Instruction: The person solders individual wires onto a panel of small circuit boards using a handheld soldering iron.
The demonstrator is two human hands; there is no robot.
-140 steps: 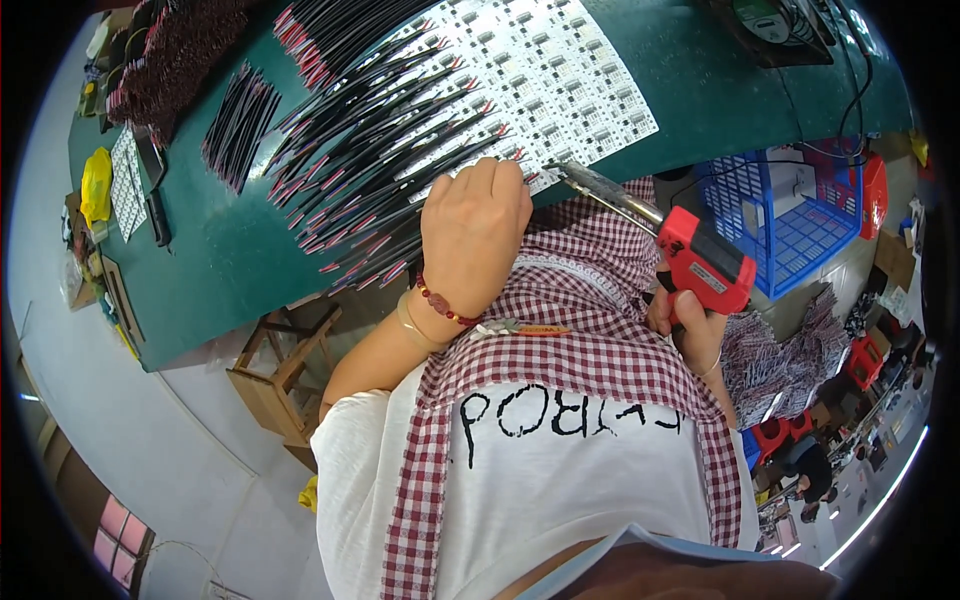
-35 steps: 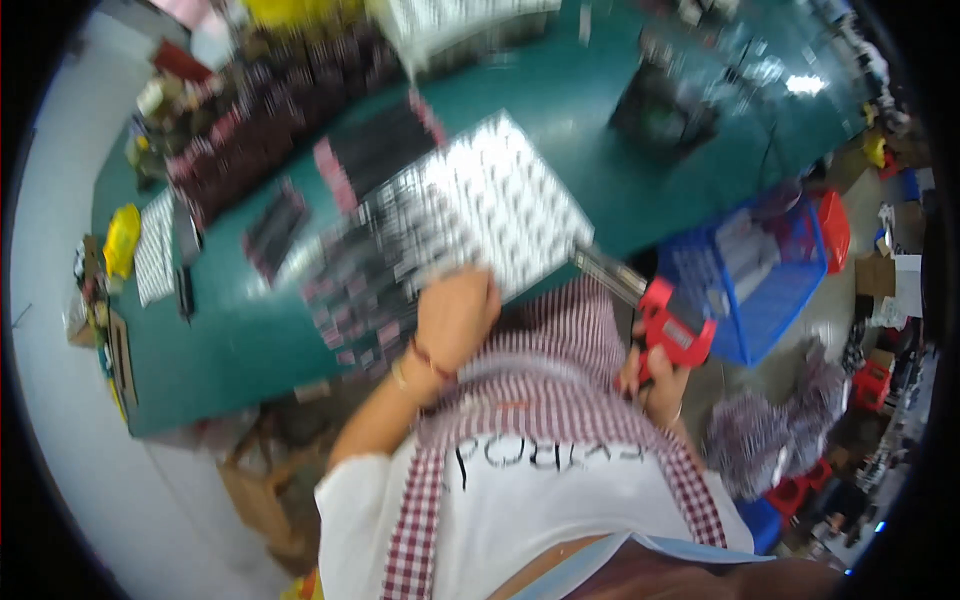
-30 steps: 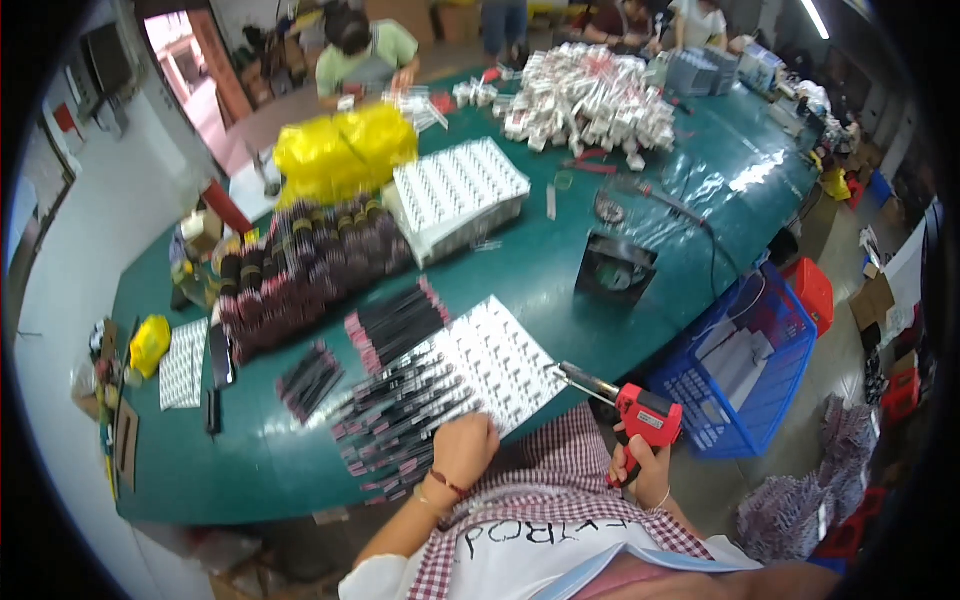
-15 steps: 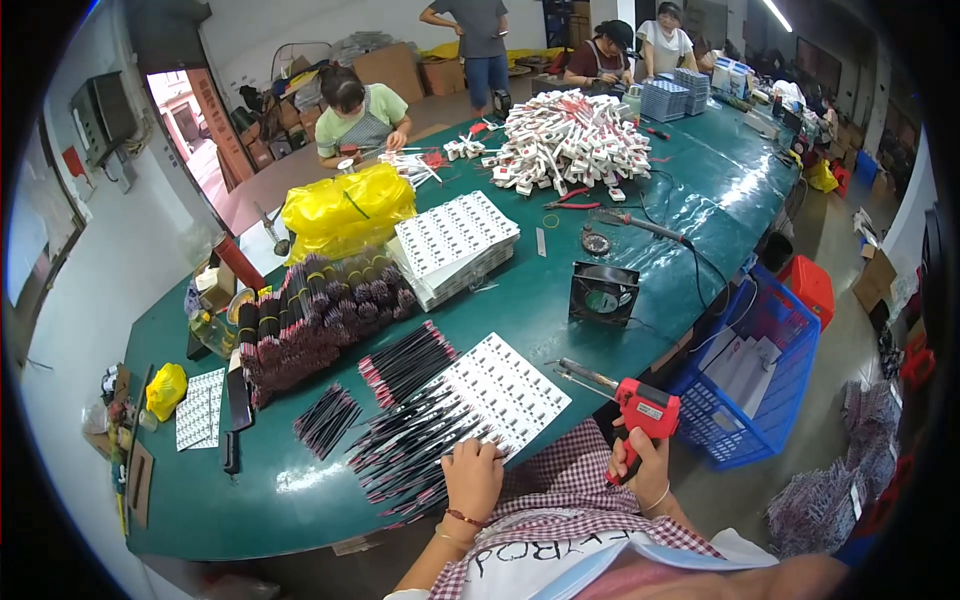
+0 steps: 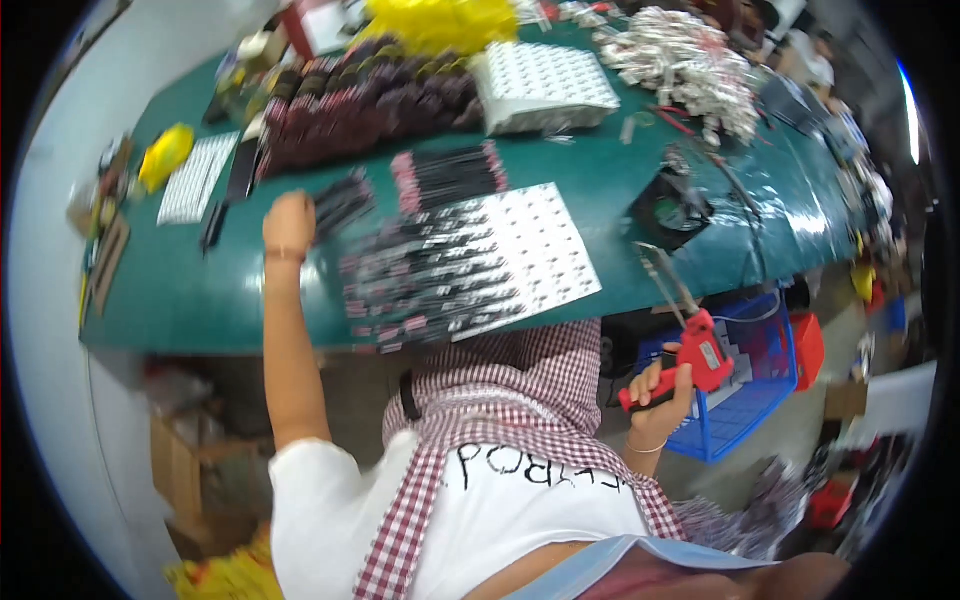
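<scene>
In my right hand (image 5: 660, 400) is a red soldering gun (image 5: 706, 352), gripped by its handle beside the table's near edge, its thin metal tip pointing away over the table. My left hand (image 5: 290, 226) reaches out at the left end of a small pile of black wires (image 5: 342, 204); its fingers are hidden and smeared, so its grip is unclear. Nearer me, a row of black wires with reddish ends (image 5: 420, 270) lies across the left part of a white board (image 5: 550, 250) with small dark components. Behind it sits another pile of black wires (image 5: 450, 178).
A heap of bundled dark wires (image 5: 370, 110) and a stack of white boards (image 5: 550, 85) stand farther back. A small black fan (image 5: 672, 208) is on the right. A black-handled tool (image 5: 213, 228) lies left, and a blue crate (image 5: 740, 400) stands beside the table.
My left hand has left the wires on the board and moved left to the small wire pile. The view has tilted down; my right hand still holds the soldering gun.
</scene>
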